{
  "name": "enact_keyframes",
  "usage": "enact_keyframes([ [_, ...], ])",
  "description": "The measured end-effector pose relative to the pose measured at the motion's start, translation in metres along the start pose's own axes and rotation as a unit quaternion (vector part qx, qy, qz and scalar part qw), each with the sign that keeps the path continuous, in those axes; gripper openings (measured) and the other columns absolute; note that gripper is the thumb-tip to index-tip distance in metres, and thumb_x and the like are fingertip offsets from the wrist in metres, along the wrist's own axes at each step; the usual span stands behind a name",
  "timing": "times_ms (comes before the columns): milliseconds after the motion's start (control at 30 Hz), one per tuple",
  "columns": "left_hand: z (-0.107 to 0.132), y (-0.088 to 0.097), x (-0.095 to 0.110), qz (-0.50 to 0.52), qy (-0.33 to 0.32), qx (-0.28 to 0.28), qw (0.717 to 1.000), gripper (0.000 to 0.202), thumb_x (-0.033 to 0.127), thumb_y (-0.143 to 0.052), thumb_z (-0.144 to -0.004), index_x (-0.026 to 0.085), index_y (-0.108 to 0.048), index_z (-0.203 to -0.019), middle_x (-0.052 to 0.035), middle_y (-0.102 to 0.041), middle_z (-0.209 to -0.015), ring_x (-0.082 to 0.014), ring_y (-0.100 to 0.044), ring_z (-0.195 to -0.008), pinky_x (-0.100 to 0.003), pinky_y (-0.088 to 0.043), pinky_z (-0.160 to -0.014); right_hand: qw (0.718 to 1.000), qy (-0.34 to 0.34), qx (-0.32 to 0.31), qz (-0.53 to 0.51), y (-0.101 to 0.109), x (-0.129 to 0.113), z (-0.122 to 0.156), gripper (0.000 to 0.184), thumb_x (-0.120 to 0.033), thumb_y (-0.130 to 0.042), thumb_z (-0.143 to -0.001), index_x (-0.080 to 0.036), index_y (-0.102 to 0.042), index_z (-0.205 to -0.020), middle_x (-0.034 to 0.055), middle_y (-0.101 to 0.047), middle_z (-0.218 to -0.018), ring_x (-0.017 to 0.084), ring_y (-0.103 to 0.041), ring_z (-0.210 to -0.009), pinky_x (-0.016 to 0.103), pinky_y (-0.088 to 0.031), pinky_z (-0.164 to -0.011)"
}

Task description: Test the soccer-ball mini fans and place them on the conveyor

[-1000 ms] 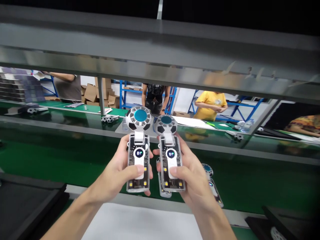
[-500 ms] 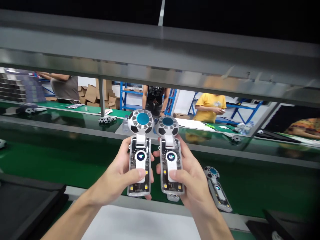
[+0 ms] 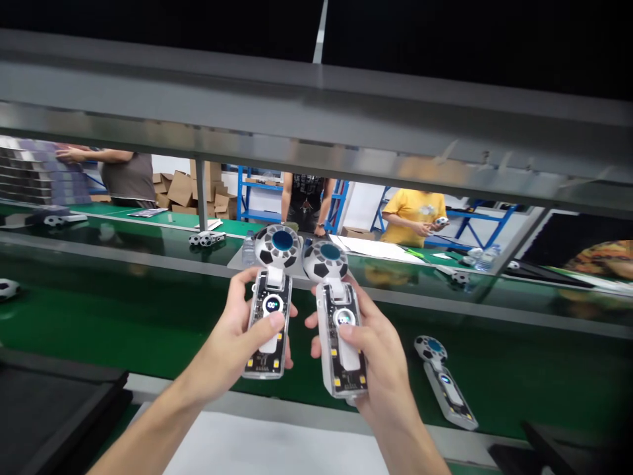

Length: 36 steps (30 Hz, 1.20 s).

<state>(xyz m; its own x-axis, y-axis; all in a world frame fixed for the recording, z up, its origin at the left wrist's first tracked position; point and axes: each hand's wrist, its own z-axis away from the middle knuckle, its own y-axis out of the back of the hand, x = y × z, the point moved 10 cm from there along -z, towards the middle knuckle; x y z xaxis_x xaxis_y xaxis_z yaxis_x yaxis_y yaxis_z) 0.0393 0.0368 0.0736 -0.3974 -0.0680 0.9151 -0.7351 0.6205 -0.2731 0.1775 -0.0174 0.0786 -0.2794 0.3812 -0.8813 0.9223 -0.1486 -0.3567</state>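
My left hand (image 3: 237,333) is closed round a handheld fan (image 3: 264,349) with a soccer-ball head and a clear body; its thumb presses the white front strip. A second such handheld fan (image 3: 349,363) is gripped by my right hand (image 3: 383,346), the thumb just under its round display. The left display reads 100; the right one is partly blurred. Both are held upright side by side above the green belt, heads apart. A third fan (image 3: 448,386) lies on the belt right of my right hand, its small display lit.
The green conveyor belt (image 3: 123,323) runs across, with a white sheet (image 3: 277,442) in front. Black trays (image 3: 59,402) stand at the near left. More fans (image 3: 206,239) lie on the far ledge. A grey shelf beam (image 3: 247,99) crosses overhead. Several people stand beyond.
The left display has gone from 40 to 100. Both thumbs have slid up, and the right fan has tilted and dropped slightly. The fan on the belt appears farther right.
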Motion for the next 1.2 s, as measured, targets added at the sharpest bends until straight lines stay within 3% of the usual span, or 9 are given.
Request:
enact_keyframes([
  [100,-0.004,0.005,-0.002,-0.037,-0.013,0.022,0.999,0.076,0.039,-0.066,-0.089,0.044,-0.018,-0.147,-0.0035,-0.061,-0.100,-0.0180,-0.067,-0.067,-0.034,-0.061,-0.060,0.999,0.004,0.038,-0.006,0.004,0.002,0.000,0.075,-0.024,-0.072,-0.072,-0.017,-0.042,-0.141,0.0086,-0.074,-0.095,0.021,-0.071,-0.065,0.027,-0.056,-0.054],
  [233,-0.014,0.010,-0.019,-0.088,0.017,0.000,0.996,0.055,0.049,-0.060,-0.091,0.031,-0.049,-0.141,-0.0036,-0.062,-0.079,-0.0180,-0.062,-0.069,-0.026,-0.055,-0.060,0.999,-0.003,0.047,-0.002,0.002,0.004,0.004,0.083,-0.025,-0.076,-0.070,-0.017,-0.039,-0.144,0.0076,-0.075,-0.092,0.022,-0.073,-0.070,0.028,-0.059,-0.060],
  [333,-0.019,0.024,-0.019,-0.131,-0.016,0.034,0.991,0.054,0.050,-0.063,-0.088,0.031,-0.054,-0.138,-0.0047,-0.065,-0.090,-0.0177,-0.062,-0.077,-0.025,-0.054,-0.067,1.000,-0.013,0.019,-0.008,-0.006,0.008,0.007,0.090,-0.027,-0.078,-0.069,-0.019,-0.034,-0.147,0.0075,-0.076,-0.090,0.022,-0.073,-0.072,0.029,-0.059,-0.062],
  [400,-0.021,0.025,-0.017,-0.126,-0.040,0.028,0.991,0.058,0.051,-0.068,-0.084,0.028,-0.055,-0.136,-0.0058,-0.065,-0.103,-0.0180,-0.061,-0.084,-0.024,-0.053,-0.072,0.999,-0.036,-0.016,-0.032,-0.016,0.015,0.009,0.094,-0.026,-0.078,-0.069,-0.020,-0.030,-0.149,0.0074,-0.075,-0.090,0.023,-0.073,-0.074,0.031,-0.060,-0.064],
  [467,-0.021,0.020,-0.019,-0.088,-0.034,0.002,0.996,0.058,0.054,-0.071,-0.081,0.025,-0.058,-0.130,-0.0041,-0.064,-0.097,-0.0140,-0.059,-0.075,-0.021,-0.052,-0.065,0.993,-0.077,-0.057,-0.065,-0.029,0.028,0.013,0.097,-0.024,-0.079,-0.069,-0.020,-0.027,-0.150,0.0071,-0.074,-0.091,0.024,-0.073,-0.076,0.034,-0.060,-0.067],
  [567,-0.018,0.015,-0.022,-0.045,0.011,-0.011,0.999,0.052,0.053,-0.076,-0.076,0.020,-0.062,-0.113,0.0026,-0.057,-0.072,-0.0066,-0.047,-0.054,-0.016,-0.043,-0.048,0.980,-0.132,-0.113,-0.096,-0.047,0.048,0.019,0.099,-0.020,-0.080,-0.067,-0.020,-0.025,-0.150,0.0080,-0.073,-0.095,0.025,-0.073,-0.080,0.037,-0.060,-0.071],
  [767,-0.015,0.014,-0.010,-0.054,0.044,0.016,0.997,0.049,0.045,-0.084,-0.067,0.016,-0.063,-0.100,0.0036,-0.054,-0.067,-0.0048,-0.045,-0.049,-0.012,-0.032,-0.037,0.976,-0.116,-0.168,-0.071,-0.056,0.054,0.019,0.091,-0.016,-0.077,-0.072,-0.021,-0.029,-0.149,0.0063,-0.072,-0.093,0.024,-0.072,-0.084,0.038,-0.058,-0.077],
  [900,-0.017,0.016,-0.012,-0.043,0.053,0.011,0.998,0.048,0.045,-0.083,-0.068,0.015,-0.064,-0.101,0.0032,-0.056,-0.067,-0.0046,-0.046,-0.048,-0.012,-0.034,-0.037,0.974,-0.125,-0.180,-0.050,-0.054,0.054,0.017,0.087,-0.016,-0.076,-0.072,-0.022,-0.033,-0.147,0.0080,-0.071,-0.096,0.026,-0.072,-0.090,0.037,-0.057,-0.075],
  [1200,-0.019,0.018,-0.028,-0.013,0.059,0.008,0.998,0.040,0.044,-0.082,-0.071,0.017,-0.065,-0.096,0.0039,-0.056,-0.065,-0.0041,-0.048,-0.047,-0.010,-0.032,-0.036,0.980,-0.124,-0.150,-0.038,-0.052,0.053,0.016,0.090,-0.014,-0.073,-0.068,-0.021,-0.032,-0.147,0.0066,-0.072,-0.093,0.026,-0.073,-0.081,0.036,-0.058,-0.067],
])
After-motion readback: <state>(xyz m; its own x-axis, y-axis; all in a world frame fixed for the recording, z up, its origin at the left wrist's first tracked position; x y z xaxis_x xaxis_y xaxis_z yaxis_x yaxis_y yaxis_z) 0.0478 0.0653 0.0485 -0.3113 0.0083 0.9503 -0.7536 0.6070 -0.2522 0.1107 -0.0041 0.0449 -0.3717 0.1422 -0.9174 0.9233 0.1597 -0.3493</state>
